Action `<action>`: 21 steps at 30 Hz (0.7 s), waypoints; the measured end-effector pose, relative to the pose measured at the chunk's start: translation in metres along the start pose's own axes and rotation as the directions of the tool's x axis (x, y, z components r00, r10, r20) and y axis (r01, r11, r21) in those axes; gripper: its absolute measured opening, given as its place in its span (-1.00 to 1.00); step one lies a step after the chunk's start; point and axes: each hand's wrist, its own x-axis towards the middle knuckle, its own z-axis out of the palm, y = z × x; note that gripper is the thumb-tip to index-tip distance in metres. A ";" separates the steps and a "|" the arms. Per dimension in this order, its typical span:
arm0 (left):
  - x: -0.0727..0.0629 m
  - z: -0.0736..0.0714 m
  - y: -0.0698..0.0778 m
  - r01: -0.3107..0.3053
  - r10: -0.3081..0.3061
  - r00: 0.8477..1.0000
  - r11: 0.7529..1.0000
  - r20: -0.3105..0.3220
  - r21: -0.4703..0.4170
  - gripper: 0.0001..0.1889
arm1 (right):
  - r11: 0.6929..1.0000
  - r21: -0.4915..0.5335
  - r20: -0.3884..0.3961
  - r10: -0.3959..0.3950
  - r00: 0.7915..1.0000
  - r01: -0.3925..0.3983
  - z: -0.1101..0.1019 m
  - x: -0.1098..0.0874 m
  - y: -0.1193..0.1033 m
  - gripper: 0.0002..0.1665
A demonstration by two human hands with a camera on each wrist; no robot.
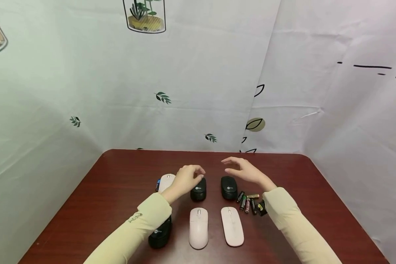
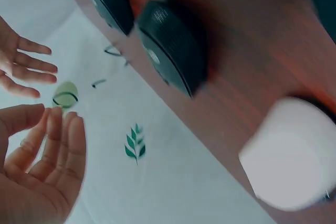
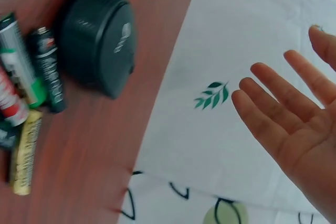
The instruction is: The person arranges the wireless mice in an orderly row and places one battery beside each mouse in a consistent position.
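Two black computer mice side by side on the dark red desk point(image 1: 125, 172): left black mouse point(image 1: 198, 189) directly under the left hand point(image 1: 186, 179), right black mouse point(image 1: 229, 187) just below and beside the right hand point(image 1: 245, 171). Left hand raised above its mouse, fingers loosely curled, thumb and fingertips apart, holding nothing, not touching the mouse. Right hand likewise lifted off the desk, fingers straight and spread, palm turned toward the left hand, empty. Just right of the right black mouse, a small heap of batteries point(image 1: 249, 202), several lying parallel, touching one another. Nearer than the black pair, two pale pink mice: one point(image 1: 198, 227) in front of the left black mouse, a flatter one point(image 1: 232, 226) in front of the right black mouse, slightly apart from each other. Left of the left black mouse, another pale mouse point(image 1: 166, 181), partly hidden by the left wrist, with a small blue item at its left edge, too small to tell. Farther toward the near-left of the left black mouse, a third black mouse point(image 1: 160, 235) half covered by the cream sleeve point(image 1: 135, 227). Beyond the desk, white cloth with leaf prints point(image 1: 162, 97).
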 end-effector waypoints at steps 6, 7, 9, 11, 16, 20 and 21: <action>0.004 0.029 0.021 -0.081 0.093 0.992 0.988 0.087 -0.129 -0.88 | 0.997 -0.059 -0.081 0.040 0.996 -0.045 -0.005 -0.022 0.024 -0.59; 0.004 0.034 0.025 -0.090 0.104 0.990 0.986 0.096 -0.140 -0.88 | 0.995 -0.080 -0.092 0.045 0.995 -0.052 -0.007 -0.025 0.027 -0.60; 0.005 0.044 0.032 -0.108 0.123 0.987 0.984 0.105 -0.141 -0.88 | 0.990 -0.128 -0.111 0.044 0.993 -0.058 -0.010 -0.032 0.035 -0.62; 0.005 0.051 0.039 -0.148 0.157 0.982 0.985 0.106 -0.090 -0.88 | 0.985 -0.158 -0.124 0.049 0.991 -0.069 -0.012 -0.038 0.042 -0.63; 0.006 0.066 0.054 -0.271 0.261 0.960 0.958 0.105 0.092 -0.90 | 0.973 -0.194 -0.137 0.102 0.985 -0.128 -0.019 -0.055 0.058 -0.66; 0.010 0.072 0.062 -0.311 0.282 0.945 0.931 0.166 0.191 -0.90 | 0.961 -0.221 -0.124 0.142 0.982 -0.167 -0.022 -0.063 0.067 -0.66; 0.012 0.073 0.065 -0.323 0.286 0.940 0.922 0.189 0.213 -0.89 | 0.957 -0.229 -0.122 0.151 0.981 -0.176 -0.023 -0.065 0.068 -0.65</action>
